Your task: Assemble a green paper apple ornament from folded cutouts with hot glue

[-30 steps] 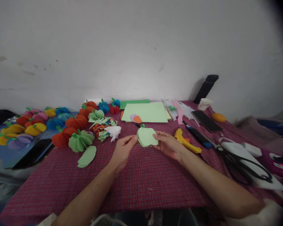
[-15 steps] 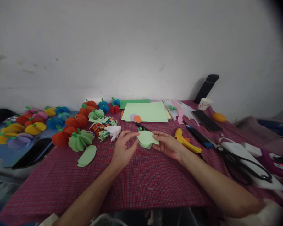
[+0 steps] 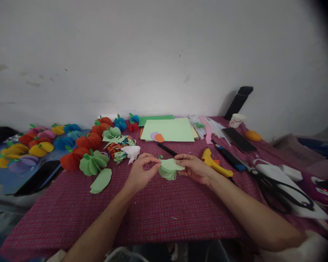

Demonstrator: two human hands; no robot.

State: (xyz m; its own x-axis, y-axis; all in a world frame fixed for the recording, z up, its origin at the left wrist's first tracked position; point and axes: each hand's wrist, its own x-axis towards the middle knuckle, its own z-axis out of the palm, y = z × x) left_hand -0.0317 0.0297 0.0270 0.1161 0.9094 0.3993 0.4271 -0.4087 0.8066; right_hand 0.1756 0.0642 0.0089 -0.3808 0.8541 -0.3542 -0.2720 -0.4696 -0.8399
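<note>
A light green paper pumpkin (image 3: 168, 168) with fanned layers hangs between my two hands above the tablecloth. My left hand (image 3: 144, 170) pinches its left edge between thumb and forefinger. On the opposite side, my right hand (image 3: 193, 168) grips it with the thumb beneath and the fingers over the top. A small green paper curl (image 3: 160, 157) shows just behind the paper. Beyond it lies a black pen-like tool (image 3: 166, 148). To the left rest a loose stack of light green paper cutouts (image 3: 101, 181) and a finished light green paper pumpkin (image 3: 93, 162).
Many coloured paper pumpkins (image 3: 89, 140) crowd the left side. Paper scraps (image 3: 117, 147) and green paper sheets (image 3: 169, 129) lie at the back. A yellow glue gun (image 3: 216, 165), a utility knife (image 3: 229, 156), black-handled scissors (image 3: 284, 189), a phone (image 3: 239, 139) and a paper cup (image 3: 237, 120) stand or lie right.
The green paper piece has tilted and dropped slightly, so its fanned lower layers now show. My left hand has shifted a little down and left; the black pen-like tool is more exposed.
</note>
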